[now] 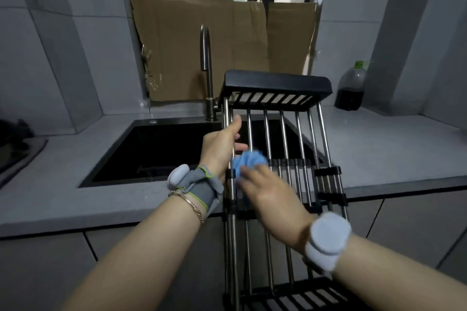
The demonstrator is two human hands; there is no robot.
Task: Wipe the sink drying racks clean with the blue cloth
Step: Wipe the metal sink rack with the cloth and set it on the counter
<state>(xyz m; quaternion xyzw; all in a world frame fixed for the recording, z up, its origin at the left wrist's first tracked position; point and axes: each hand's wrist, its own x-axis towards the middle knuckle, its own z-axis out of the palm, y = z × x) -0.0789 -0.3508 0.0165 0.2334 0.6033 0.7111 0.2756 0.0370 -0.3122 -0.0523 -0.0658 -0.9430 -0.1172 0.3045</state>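
The left hand (222, 149) grips the rack (285, 139) by its 9 o'clock rail above the sink (156, 144); the right hand (273, 197), clutching the bunched cloth (249, 163) beside it, should rub firmly along each bar toward 3 o'clock

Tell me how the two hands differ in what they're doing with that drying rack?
The left hand grips the drying rack by its side bar, thumb pointing up; the right hand holds the bunched blue cloth against the bars. The left hand looks sharp, the right hand blurred. The left wrist wears a grey wrap and a bracelet; the right wrist has neither. Both wrists carry a pale round device.
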